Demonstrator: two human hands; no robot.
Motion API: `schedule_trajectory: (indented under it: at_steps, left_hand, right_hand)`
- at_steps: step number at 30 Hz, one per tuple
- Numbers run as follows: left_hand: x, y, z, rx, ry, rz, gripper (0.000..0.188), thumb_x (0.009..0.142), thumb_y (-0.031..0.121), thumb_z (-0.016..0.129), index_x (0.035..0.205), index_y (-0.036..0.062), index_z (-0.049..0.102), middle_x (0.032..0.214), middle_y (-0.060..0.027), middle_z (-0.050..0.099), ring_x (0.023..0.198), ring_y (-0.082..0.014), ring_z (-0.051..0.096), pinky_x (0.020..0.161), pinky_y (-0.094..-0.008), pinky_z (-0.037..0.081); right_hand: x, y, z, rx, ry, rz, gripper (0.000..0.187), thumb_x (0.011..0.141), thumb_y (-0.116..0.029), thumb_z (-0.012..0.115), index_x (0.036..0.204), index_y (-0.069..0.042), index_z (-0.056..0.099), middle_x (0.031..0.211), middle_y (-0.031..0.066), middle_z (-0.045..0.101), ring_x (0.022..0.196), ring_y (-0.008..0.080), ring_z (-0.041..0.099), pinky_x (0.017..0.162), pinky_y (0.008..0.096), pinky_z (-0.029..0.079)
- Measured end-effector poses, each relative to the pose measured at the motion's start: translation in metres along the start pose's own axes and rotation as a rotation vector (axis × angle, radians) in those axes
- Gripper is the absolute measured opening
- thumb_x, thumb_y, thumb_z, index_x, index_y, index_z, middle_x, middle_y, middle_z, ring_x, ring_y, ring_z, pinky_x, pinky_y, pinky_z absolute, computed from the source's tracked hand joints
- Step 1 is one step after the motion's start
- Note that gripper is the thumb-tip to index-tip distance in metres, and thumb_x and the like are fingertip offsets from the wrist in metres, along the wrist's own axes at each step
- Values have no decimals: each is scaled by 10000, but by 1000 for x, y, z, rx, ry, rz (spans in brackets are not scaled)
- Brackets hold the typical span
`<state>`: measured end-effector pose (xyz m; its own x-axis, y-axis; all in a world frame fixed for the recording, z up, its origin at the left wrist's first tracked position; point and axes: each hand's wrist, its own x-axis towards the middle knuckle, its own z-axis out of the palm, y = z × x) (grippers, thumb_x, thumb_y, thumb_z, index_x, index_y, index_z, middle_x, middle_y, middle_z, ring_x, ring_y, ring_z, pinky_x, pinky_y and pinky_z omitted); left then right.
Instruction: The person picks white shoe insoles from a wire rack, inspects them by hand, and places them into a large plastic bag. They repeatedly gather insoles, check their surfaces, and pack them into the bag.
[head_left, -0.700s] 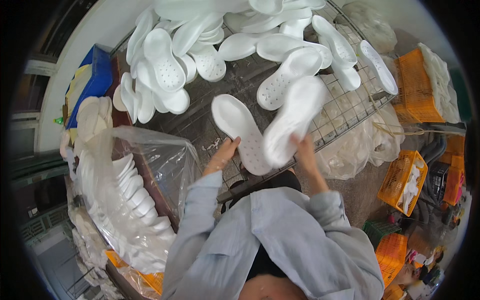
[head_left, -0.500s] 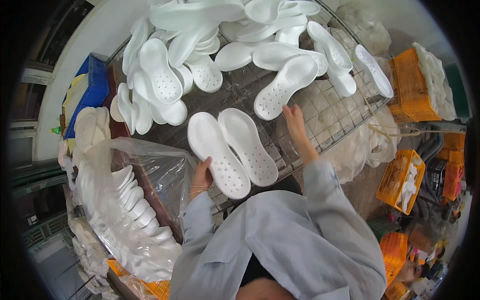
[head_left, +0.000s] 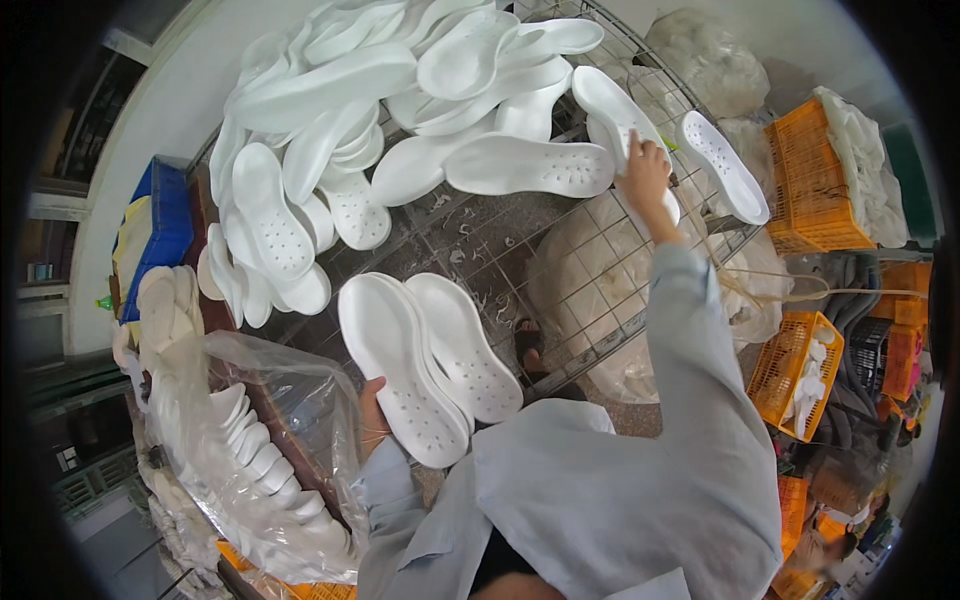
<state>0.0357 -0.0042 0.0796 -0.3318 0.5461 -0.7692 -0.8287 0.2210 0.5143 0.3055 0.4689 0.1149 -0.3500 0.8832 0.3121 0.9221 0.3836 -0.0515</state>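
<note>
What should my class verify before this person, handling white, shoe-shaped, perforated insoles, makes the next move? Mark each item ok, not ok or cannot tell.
1. Left hand holds the overlapping white, shoe-shaped, perforated insoles: ok, thumb at their left edge.
2. Held insoles lined up: not ok, they are fanned apart sideways.
3. Right hand at a long white insole on the grey metal wire-mesh rack: ok, its fingers overlap the lower end.
4. Right hand's grip closed: cannot tell, the fingertips are unclear.
5. Separate white perforated insole at the rack's right edge free of both hands: ok.
</note>
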Motion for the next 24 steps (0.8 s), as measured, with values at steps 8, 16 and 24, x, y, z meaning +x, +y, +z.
schedule_trajectory:
  at_steps: [8,16,24]
  left_hand:
    - [-4,9,100,-280,-122,89,786,823,550,518,1425,76,342,1376,-160,453,1214,-330,483,1031,-438,392]
    - [28,12,116,52,-26,-111,689,808,402,563,1349,4,411,1253,-175,553,1095,-324,560,971,-402,439]
    - [17,23,114,-131,-60,-39,770,763,446,551,1395,44,373,1314,-183,503,1160,-363,512,1002,-460,413]
  right_hand:
    - [-103,15,-30,803,-380,-435,431,753,-132,680,1157,-45,557,1059,133,592,962,326,587,870,437,445]
    - [-48,54,25,124,-407,286,908,592,-280,824,1360,-69,388,1324,251,394,1227,425,381,936,570,347]
    - [-79,-2,-46,1062,-213,248,798,686,-294,752,1346,-15,401,1304,259,435,1176,401,447,986,448,361]
